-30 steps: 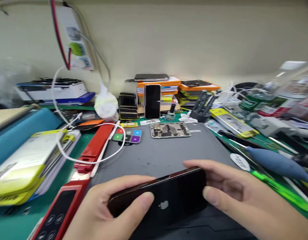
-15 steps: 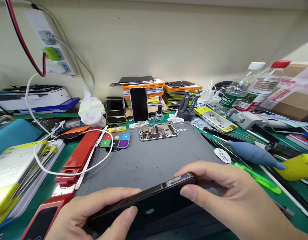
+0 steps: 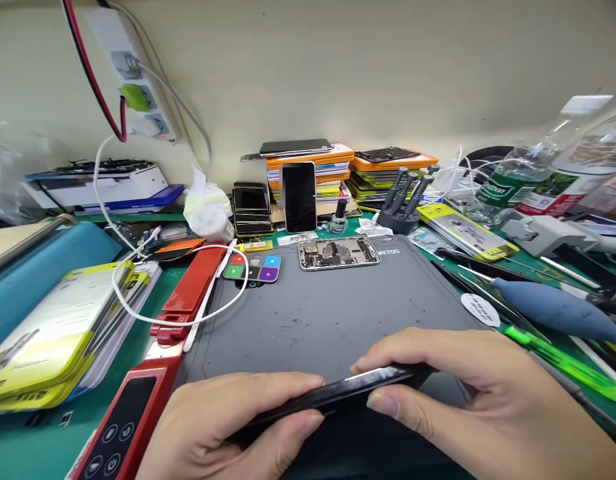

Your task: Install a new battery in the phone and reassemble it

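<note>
A black smartphone [image 3: 338,393] is held edge-on above the grey work mat [image 3: 308,320], slanting up toward the right. My left hand [image 3: 243,420] pinches its left end between thumb and fingers. At the other end, my right hand [image 3: 448,393] grips it the same way, thumb on the near side. Light glints along the phone's long edge; its back is in shadow and mostly out of sight. Beyond the hands, an opened phone body [image 3: 339,253] with its inner parts showing lies at the mat's far edge.
A red device [image 3: 123,420] with a button panel and a looped white cable [image 3: 181,321] lie at left. To the right are a blue blower bulb [image 3: 548,303], a green cutter [image 3: 563,360] and bottles [image 3: 518,180]. Behind the mat stands a screwdriver holder [image 3: 398,217].
The phone has been tilted, so its back logo no longer shows and its edge faces me more. My view has swung left, shifting the bench rightward. Both hands keep their hold.
</note>
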Demonstrator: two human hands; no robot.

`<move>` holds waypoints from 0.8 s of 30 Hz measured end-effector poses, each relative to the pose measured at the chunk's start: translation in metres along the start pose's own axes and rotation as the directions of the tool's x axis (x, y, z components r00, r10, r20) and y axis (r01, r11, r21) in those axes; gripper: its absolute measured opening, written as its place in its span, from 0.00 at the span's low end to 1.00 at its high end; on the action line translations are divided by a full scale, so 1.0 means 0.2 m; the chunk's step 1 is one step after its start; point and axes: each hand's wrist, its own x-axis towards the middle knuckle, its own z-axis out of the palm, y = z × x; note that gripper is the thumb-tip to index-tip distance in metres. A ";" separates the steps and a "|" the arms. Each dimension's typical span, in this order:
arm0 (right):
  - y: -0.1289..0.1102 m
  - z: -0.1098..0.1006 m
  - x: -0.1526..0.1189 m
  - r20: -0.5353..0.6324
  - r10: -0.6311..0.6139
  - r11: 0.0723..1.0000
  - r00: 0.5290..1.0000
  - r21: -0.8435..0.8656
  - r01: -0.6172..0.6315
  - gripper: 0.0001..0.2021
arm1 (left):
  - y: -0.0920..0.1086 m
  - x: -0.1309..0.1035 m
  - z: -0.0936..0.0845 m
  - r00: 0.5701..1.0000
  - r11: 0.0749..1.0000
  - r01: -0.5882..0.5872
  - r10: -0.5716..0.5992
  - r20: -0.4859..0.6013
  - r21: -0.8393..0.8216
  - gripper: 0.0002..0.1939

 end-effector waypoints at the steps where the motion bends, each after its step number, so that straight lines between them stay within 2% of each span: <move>1: 0.00 0.00 0.00 -0.005 -0.028 1.000 1.000 -0.010 0.028 0.06 | -0.01 0.00 -0.01 1.000 1.000 -0.022 0.021 0.013 0.015 0.24; 7: -0.01 0.01 0.03 -0.038 -0.188 0.977 0.981 -0.112 0.183 0.08 | 0.00 -0.01 -0.02 1.000 0.998 -0.028 0.029 -0.007 0.054 0.21; 10: -0.01 0.01 0.02 -0.048 -0.182 0.979 0.982 -0.107 0.177 0.09 | 0.00 -0.02 -0.02 0.999 0.998 -0.029 0.030 -0.011 0.057 0.21; 15: 0.00 0.03 0.01 -0.018 -0.067 0.994 0.998 -0.083 0.065 0.04 | 0.02 -0.02 -0.01 0.999 0.999 -0.014 0.016 -0.044 0.042 0.20; 18: 0.01 0.05 0.01 0.058 0.007 1.000 0.998 -0.018 -0.006 0.07 | 0.04 0.01 0.00 1.000 1.000 -0.008 0.008 -0.027 0.008 0.17; 21: 0.02 0.08 -0.01 0.177 0.105 0.983 0.978 0.129 -0.129 0.10 | 0.06 0.02 0.01 1.000 1.000 0.003 -0.003 -0.009 -0.030 0.15; 24: 0.01 0.10 -0.02 0.228 0.197 0.943 0.954 0.220 -0.248 0.12 | 0.07 0.03 0.03 0.998 0.995 0.044 -0.048 -0.041 -0.095 0.18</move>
